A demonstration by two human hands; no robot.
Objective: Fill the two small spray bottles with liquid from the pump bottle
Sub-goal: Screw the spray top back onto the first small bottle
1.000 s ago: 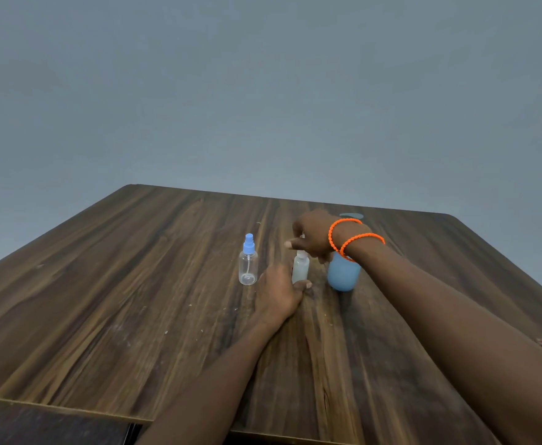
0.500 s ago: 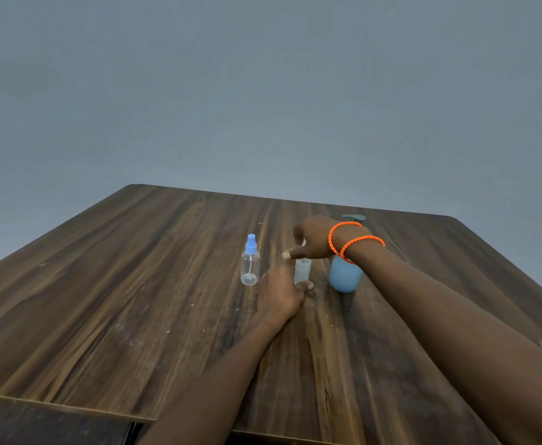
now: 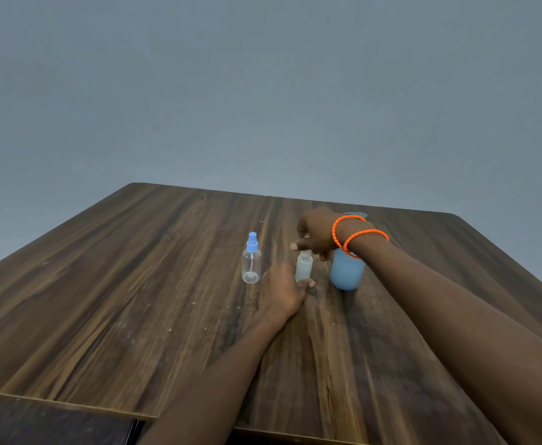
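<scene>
So, near edge first: left hand point(image 3: 282, 289) wrapped round base of uncapped bottle point(image 3: 304, 268), cloudy fill inside, standing mid table point(image 3: 135, 300). Right hand point(image 3: 318, 234) curled over its neck, looks like pinching spray top, can't see it. Pump bottle point(image 3: 346, 271) just beside, right. Capped empty bottle point(image 3: 251, 263) left, untouched. Reckon capping step; next needs straight seat, twist. Versus second ago: right hand barely shifted, bottles unmoved.
</scene>
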